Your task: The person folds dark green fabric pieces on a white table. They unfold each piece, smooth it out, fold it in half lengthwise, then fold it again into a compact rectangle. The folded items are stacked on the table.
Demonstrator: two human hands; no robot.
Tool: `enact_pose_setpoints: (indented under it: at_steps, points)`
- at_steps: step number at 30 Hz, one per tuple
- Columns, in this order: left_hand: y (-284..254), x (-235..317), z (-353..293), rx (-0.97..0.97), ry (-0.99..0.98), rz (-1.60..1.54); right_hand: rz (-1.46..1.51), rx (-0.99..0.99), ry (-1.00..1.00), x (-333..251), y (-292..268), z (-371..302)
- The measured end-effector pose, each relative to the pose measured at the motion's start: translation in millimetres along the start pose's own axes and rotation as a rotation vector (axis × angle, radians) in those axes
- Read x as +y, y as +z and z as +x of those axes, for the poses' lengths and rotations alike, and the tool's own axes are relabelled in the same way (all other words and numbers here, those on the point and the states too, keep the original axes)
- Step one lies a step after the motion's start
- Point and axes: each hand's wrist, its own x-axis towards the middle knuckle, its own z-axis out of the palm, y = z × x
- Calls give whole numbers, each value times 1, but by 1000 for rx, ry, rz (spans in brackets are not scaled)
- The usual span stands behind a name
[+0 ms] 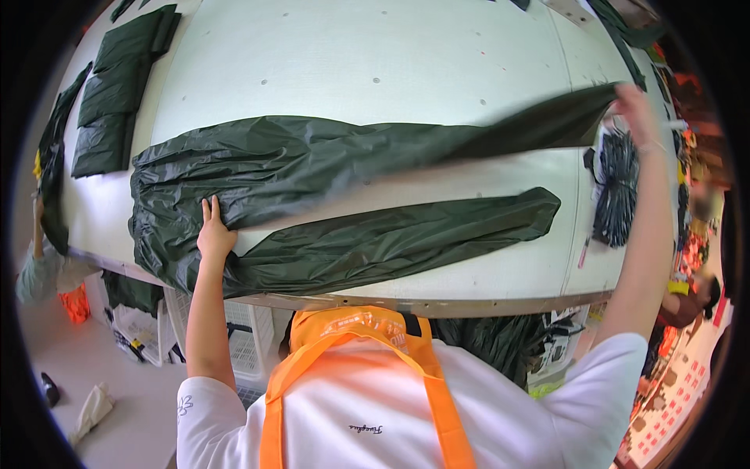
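A pair of dark green, thin shiny trousers (289,160) lies across the white table, its gathered waist at the left and its legs pointing right. My left hand (215,234) rests on the fabric near the crotch, fingers stretched out and pressing on it. Far to the right, my right hand (639,116) grips the hem end of the far leg. That leg is lifted and pulled out, blurred by motion along its lower edge. The near leg (406,234) lies loose and wrinkled close to the table's front edge.
A folded dark green garment (117,102) lies at the far left of the table (312,55). By my right forearm sits a tied bundle of dark cords (615,187), beside a thin pen (583,252). White crates (254,344) stand below. Other people sit at the right.
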Motion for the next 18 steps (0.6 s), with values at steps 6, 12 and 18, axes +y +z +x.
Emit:
enact_pose_setpoints:
  at_steps: [6,12,18]
  points:
    - [-10,20,0,-3,-46,-74,551,136,132,129,-16,-7]
    - [1,9,5,51,2,-94,354,175,626,305,42,-110]
    - [-1,-56,-10,103,323,-667,200,381,536,387,1,-234]
